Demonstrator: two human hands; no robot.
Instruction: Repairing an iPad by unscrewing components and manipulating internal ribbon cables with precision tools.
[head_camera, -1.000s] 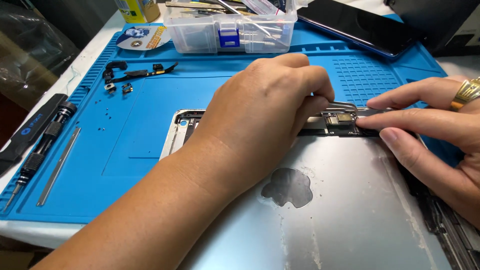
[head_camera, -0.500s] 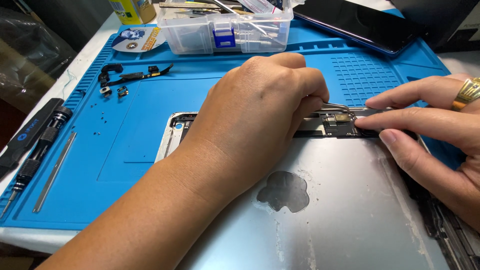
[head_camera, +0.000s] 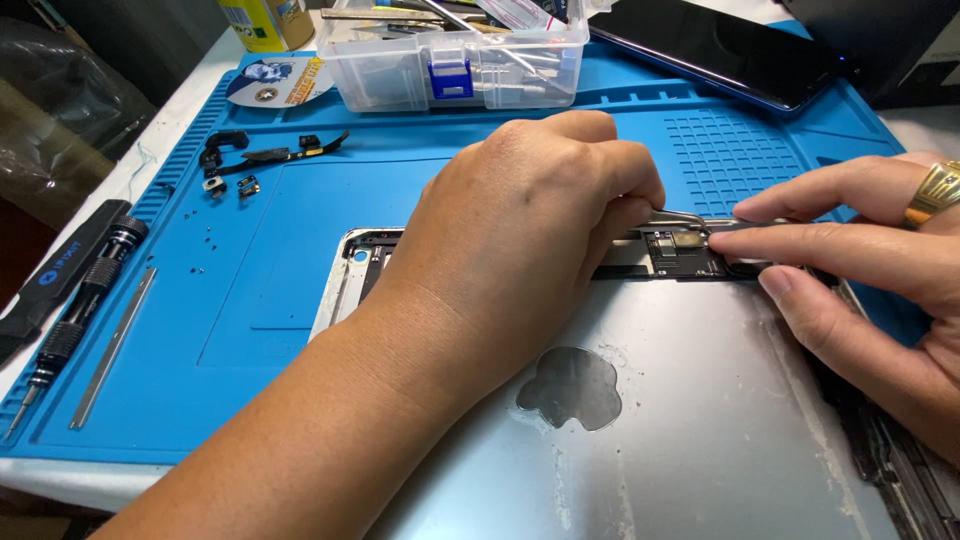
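Left hand fingers pinch tweezers, I think, lying left-right, tips rightward; right hand fingers press the tablet board.

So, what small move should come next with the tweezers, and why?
Probably lift the tweezers only slightly. The left hand holds them at the small components along the open edge of the silver tablet shell, and the right hand's fingertips press right beside them, so there is little room.

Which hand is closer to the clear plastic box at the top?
The left hand. It grips tweezers over the open tablet, just below the clear plastic box. The right hand sits farther off, at the tablet's right edge.
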